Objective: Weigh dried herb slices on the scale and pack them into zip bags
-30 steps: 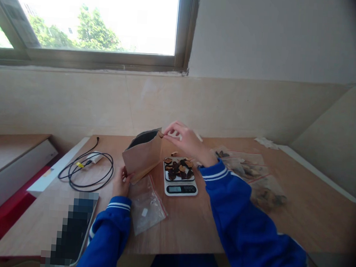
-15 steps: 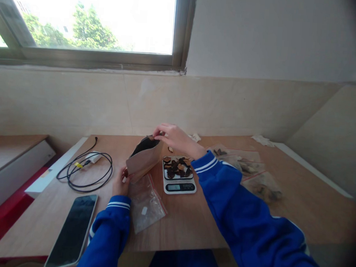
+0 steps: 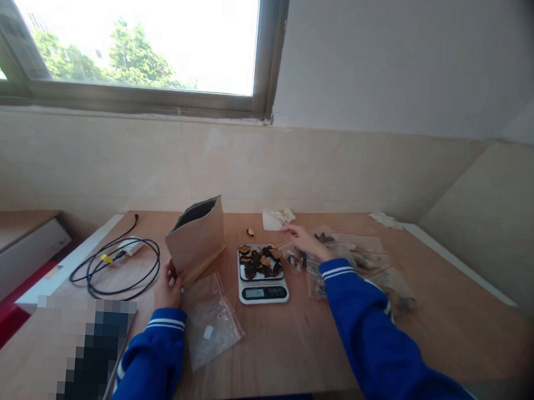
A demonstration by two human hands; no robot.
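My left hand [image 3: 169,286] grips the lower left side of a brown kraft paper pouch [image 3: 197,241]. The pouch stands upright and tilted, its mouth open and dark inside. To the right of the scale, my right hand [image 3: 307,242] hovers with fingers stretched out and nothing visible in them. A white kitchen scale [image 3: 264,293] carries dark and tan dried slices [image 3: 259,262] on its platform; its display is too small to read. One loose slice [image 3: 250,232] lies behind the scale. A clear zip bag [image 3: 212,330], with a small white packet inside, lies flat before the pouch.
Several clear zip bags [image 3: 359,252] with dried pieces lie at the right. White paper [image 3: 277,219] rests near the wall. A coiled black cable [image 3: 90,276] with a white adapter [image 3: 129,246] lies left, behind a partly pixelated phone [image 3: 95,358]. The wooden table [image 3: 274,353] meets the wall.
My right hand has let go of the pouch's upper edge and moved right, past the scale. The pouch now leans further left, with my left hand still on it.
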